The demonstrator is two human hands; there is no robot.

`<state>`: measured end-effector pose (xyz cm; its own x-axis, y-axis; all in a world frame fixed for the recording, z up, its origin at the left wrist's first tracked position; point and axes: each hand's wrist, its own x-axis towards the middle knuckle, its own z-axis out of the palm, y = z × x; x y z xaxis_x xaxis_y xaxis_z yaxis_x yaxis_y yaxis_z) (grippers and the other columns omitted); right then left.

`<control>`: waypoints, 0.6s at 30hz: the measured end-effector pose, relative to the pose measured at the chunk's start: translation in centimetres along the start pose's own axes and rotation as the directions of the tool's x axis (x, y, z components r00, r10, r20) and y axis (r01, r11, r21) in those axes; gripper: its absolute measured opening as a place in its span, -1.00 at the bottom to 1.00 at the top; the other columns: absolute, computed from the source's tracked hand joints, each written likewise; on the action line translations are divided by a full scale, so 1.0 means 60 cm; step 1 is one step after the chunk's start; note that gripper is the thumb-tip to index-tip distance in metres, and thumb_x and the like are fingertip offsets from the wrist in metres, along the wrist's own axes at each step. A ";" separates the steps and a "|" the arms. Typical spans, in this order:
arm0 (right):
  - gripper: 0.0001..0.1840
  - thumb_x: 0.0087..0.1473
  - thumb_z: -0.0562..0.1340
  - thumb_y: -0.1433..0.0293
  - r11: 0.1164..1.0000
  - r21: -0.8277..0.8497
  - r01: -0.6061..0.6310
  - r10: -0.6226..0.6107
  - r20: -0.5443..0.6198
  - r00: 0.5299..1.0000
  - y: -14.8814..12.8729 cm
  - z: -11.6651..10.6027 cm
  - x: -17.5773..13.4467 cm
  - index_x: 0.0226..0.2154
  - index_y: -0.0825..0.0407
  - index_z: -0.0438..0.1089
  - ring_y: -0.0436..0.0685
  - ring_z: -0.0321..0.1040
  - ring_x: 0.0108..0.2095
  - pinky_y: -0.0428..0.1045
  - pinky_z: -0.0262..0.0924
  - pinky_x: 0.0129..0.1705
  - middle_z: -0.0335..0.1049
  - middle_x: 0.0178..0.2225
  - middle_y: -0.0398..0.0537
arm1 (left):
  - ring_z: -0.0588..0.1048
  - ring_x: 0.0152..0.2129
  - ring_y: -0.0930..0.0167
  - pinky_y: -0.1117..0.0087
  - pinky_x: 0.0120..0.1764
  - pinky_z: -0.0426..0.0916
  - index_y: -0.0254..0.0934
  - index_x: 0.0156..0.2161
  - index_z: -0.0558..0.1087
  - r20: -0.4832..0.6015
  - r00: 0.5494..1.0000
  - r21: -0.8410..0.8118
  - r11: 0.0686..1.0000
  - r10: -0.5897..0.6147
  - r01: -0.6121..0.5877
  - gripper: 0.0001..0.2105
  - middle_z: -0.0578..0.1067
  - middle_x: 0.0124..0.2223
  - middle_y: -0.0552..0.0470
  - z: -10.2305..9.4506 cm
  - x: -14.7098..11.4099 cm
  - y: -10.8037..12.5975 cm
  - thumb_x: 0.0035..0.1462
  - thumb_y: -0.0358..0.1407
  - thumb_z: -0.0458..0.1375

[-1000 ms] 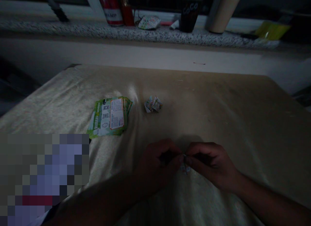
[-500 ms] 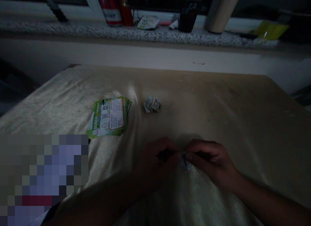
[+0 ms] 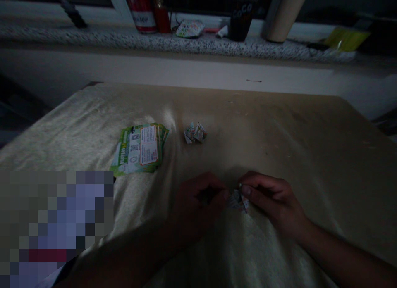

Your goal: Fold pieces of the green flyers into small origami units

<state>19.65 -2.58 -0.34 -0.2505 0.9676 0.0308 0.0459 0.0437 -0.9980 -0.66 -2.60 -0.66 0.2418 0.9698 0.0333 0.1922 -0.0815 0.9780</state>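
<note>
Between my hands is a small folded piece of printed paper [image 3: 238, 202], pale with coloured print. My right hand [image 3: 274, 199] is closed, its thumb and forefinger pinching the paper's upper right part. On the other side, my left hand [image 3: 201, 201] is closed in a pinch at the paper's left edge; its fingertips are dark and partly hidden. Farther back on the table lie two small folded paper pieces [image 3: 195, 133], close together. To their left is a stack of green printed leaflets [image 3: 139, 149], slightly fanned out.
A shiny beige cloth covers the table [image 3: 294, 135]. Behind it, a speckled stone windowsill [image 3: 124, 38] carries a red bottle [image 3: 141, 11], a crumpled printed paper [image 3: 190, 28], a dark cup [image 3: 240, 17], a tan cylinder [image 3: 285, 17] and a yellow item [image 3: 347, 39]. A pixelated patch hides the lower left.
My hands have moved slightly apart at the fingertips. The folded paper has turned and shows more of its face, with its lower tip shifted right.
</note>
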 end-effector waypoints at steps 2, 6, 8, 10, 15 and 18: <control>-0.86 0.16 0.34 0.30 1.000 0.031 -0.006 0.006 -0.020 1.000 0.003 -0.001 0.001 -0.36 0.01 0.58 0.02 0.37 -0.44 -0.08 0.27 -0.41 0.48 -0.45 -0.09 | 0.36 -0.55 0.49 0.48 -0.47 0.26 -0.29 -0.41 0.48 -0.012 1.000 -0.007 1.000 -0.001 0.001 -0.90 0.43 -0.50 0.11 0.001 0.000 0.001 0.11 -0.32 0.20; -0.84 0.15 0.36 0.24 0.995 0.093 -0.036 0.043 -0.078 0.996 0.012 -0.003 0.002 -0.36 -0.01 0.58 0.00 0.33 -0.46 -0.09 0.24 -0.44 0.47 -0.46 -0.11 | 0.33 -0.58 0.50 0.50 -0.52 0.22 -0.29 -0.41 0.49 -0.020 1.000 -0.026 0.999 -0.022 0.021 -0.89 0.42 -0.53 0.12 0.002 -0.001 0.003 0.09 -0.30 0.21; -0.82 0.13 0.37 0.22 0.991 0.121 -0.059 0.072 -0.104 0.992 0.014 -0.003 0.003 -0.35 -0.02 0.58 -0.01 0.32 -0.47 -0.10 0.21 -0.45 0.46 -0.47 -0.12 | 0.34 -0.59 0.49 0.51 -0.53 0.22 -0.30 -0.42 0.50 -0.020 0.999 -0.026 0.999 -0.041 0.041 -0.90 0.43 -0.54 0.10 0.002 -0.002 0.005 0.07 -0.30 0.22; -0.81 0.12 0.38 0.20 0.985 0.150 -0.080 0.098 -0.116 0.988 0.016 -0.003 0.003 -0.36 -0.02 0.57 -0.02 0.31 -0.47 -0.11 0.21 -0.44 0.45 -0.49 -0.13 | 0.35 -0.60 0.49 0.50 -0.54 0.22 -0.30 -0.43 0.52 -0.017 0.998 -0.015 0.999 -0.052 0.052 -0.89 0.45 -0.55 0.08 0.002 -0.002 0.008 0.04 -0.30 0.23; -0.81 0.10 0.39 0.19 0.976 0.199 -0.090 0.126 -0.175 0.976 0.022 -0.007 0.001 -0.33 -0.03 0.56 0.00 0.35 -0.45 -0.11 0.24 -0.42 0.50 -0.43 -0.12 | 0.35 -0.63 0.49 0.50 -0.55 0.22 -0.31 -0.49 0.52 -0.020 0.999 0.026 0.999 -0.042 0.043 -0.87 0.45 -0.58 0.07 0.002 -0.003 0.010 0.00 -0.29 0.24; -0.82 0.13 0.37 0.20 0.972 0.219 -0.085 0.123 -0.166 0.978 0.025 -0.009 0.001 -0.29 -0.04 0.55 0.01 0.41 -0.41 -0.10 0.29 -0.37 0.52 -0.39 -0.10 | 0.34 -0.64 0.49 0.50 -0.57 0.21 -0.32 -0.49 0.54 -0.001 0.999 0.020 0.999 -0.049 0.049 -0.88 0.46 -0.58 0.05 0.003 -0.001 0.011 -0.02 -0.31 0.23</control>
<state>20.23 -2.35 -1.83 -0.0785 0.9934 -0.0832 -0.1457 -0.0939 -0.9849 -0.39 -2.75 -0.03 0.2309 0.9729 -0.0144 0.2228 -0.0385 0.9741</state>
